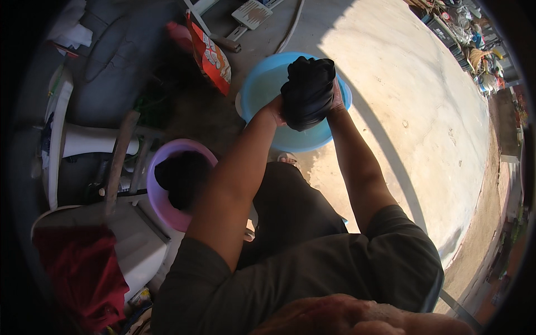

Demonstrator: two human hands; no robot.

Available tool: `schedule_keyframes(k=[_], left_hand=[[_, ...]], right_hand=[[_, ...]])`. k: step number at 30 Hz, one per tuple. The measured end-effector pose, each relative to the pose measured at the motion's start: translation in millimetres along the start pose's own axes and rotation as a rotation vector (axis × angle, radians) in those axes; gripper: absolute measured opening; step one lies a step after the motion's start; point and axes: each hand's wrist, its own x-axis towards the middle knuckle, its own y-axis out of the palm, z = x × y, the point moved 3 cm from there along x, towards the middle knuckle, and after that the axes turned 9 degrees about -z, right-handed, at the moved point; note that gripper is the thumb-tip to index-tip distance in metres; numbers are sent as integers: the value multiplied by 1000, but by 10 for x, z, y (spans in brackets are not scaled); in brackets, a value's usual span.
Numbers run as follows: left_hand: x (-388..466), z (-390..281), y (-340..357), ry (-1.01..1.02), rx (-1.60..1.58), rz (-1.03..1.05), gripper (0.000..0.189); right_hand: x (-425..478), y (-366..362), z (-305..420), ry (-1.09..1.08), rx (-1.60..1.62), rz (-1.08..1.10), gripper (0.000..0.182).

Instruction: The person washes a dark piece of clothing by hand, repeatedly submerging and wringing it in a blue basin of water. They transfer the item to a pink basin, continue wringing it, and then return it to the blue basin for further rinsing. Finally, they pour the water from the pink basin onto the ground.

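Observation:
A bundled piece of black cloth (309, 94) is squeezed between my two hands above a blue plastic basin (261, 67). My left hand (277, 112) presses on its left side, with the fingers mostly hidden by the folds. On the other side, my right hand (336, 97) grips the bundle, and the cloth covers most of that hand too. Cloudy pale water (264, 88) fills the basin below. To the left of my left forearm stands a pink-purple plastic tub (157, 209) with dark cloth (184, 178) heaped inside.
An orange-red printed bag (211, 58) stands left of the basin. A hose (293, 27) runs behind it. Wooden bars (121, 159) and a white surface (140, 251) with dark red cloth (81, 268) lie at left. Sunlit concrete (418, 113) spreads right, towards piled odds and ends (465, 37).

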Motion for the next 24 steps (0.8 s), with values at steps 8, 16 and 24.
schedule_keyframes(k=[8, 16, 24], left_hand=[[-36, 35, -811, 225, -278, -90, 67], [22, -240, -228, 419, -402, -101, 51], [-205, -599, 119, 985, 308, -435, 20]], right_hand=[[-28, 485, 483, 32, 274, -270, 43], [-337, 821, 323, -82, 95, -433, 42], [-423, 766, 32, 256, 594, -225, 43]])
